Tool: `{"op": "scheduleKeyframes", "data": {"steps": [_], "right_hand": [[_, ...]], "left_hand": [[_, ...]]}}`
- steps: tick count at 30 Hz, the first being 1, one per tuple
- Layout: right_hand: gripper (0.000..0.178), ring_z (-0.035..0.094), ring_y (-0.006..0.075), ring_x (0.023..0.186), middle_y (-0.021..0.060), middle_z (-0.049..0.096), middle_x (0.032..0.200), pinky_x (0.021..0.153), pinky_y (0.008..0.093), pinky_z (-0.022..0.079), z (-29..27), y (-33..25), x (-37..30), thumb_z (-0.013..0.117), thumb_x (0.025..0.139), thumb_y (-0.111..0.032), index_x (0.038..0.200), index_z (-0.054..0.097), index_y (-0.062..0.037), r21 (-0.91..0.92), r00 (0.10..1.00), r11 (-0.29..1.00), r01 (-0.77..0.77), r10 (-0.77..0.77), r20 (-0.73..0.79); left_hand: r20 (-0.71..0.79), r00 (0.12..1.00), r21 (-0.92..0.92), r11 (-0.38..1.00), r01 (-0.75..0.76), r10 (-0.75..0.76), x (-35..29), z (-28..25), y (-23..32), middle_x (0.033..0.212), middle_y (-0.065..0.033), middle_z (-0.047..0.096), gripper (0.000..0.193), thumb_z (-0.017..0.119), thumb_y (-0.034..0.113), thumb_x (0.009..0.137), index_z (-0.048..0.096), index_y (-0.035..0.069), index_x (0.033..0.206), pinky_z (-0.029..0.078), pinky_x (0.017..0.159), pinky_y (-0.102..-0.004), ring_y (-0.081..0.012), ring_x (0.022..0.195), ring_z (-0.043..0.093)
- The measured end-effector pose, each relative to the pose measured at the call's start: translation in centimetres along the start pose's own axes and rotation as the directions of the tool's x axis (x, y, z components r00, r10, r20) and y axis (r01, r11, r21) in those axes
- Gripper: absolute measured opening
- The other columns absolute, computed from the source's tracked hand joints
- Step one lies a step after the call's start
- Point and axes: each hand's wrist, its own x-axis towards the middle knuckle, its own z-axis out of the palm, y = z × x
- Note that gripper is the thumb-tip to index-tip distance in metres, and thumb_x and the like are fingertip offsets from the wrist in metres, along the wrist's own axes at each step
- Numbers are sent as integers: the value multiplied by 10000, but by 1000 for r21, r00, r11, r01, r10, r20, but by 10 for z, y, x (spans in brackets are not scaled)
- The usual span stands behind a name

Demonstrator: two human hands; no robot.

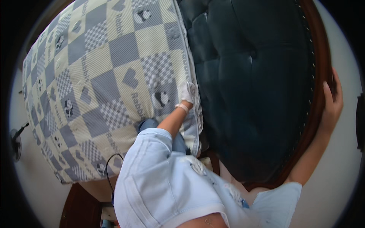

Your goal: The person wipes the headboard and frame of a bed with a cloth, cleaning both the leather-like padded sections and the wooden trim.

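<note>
1. My left hand (187, 92), in a white glove, lies on the edge of the mattress (102, 87) at its head end, just where the checkered blue-and-cream cover meets the headboard (251, 87). Fingers look flattened or tucked against the cover; whether they pinch fabric I cannot tell.
2. My right hand (331, 99) is bare, curled over the wooden rim of the dark tufted headboard, gripping it.
3. Step in hand, as I judge it: working the cover edge at the gap between mattress and headboard, steadying myself on the frame.
4. The mattress sits tight against the headboard padding; cover lies flat, few wrinkles.
5. Next move likely calls for pushing the left fingers deeper into the gap, keeping the right hand's brace firm.
</note>
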Motion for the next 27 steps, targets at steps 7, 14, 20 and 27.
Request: {"op": "scheduleKeyframes", "data": {"steps": [7,14,20,27], "right_hand": [[433,413,264,1218,181,458,1278,1050,350,269,-13,10,-19,444,855,-162,1229,447,57,-43,993,998,-41,45,111],[548,394,306,1229,205,454,1276,1053,391,251,-17,17,-30,504,795,-278,1226,448,56,-404,991,905,-136,125,-53],[602,409,295,1219,205,442,1283,1044,377,278,-8,9,-17,503,766,-261,1259,409,70,63,991,992,-107,102,86],[496,445,261,1178,169,472,1260,1006,331,305,-4,16,-9,580,727,-56,1207,486,26,260,1000,965,21,-25,12]], "left_hand": [[772,634,-440,-685,581,41,53,-1,78,1350,-59,283,640,370,509,872,299,40,1302,188,1029,-335,-204,1250,249],[869,390,155,-916,369,304,62,-5,93,1357,-86,304,651,411,443,868,280,6,1333,198,1050,-331,-224,1267,270],[756,601,71,-945,319,259,12,-152,77,1278,-117,372,565,465,329,860,317,-13,1285,245,1016,-334,-248,1208,338],[-179,958,-814,-513,-272,-224,53,-360,-156,1397,-238,255,693,486,413,755,377,19,1315,35,1057,-509,-436,1315,145]]}}
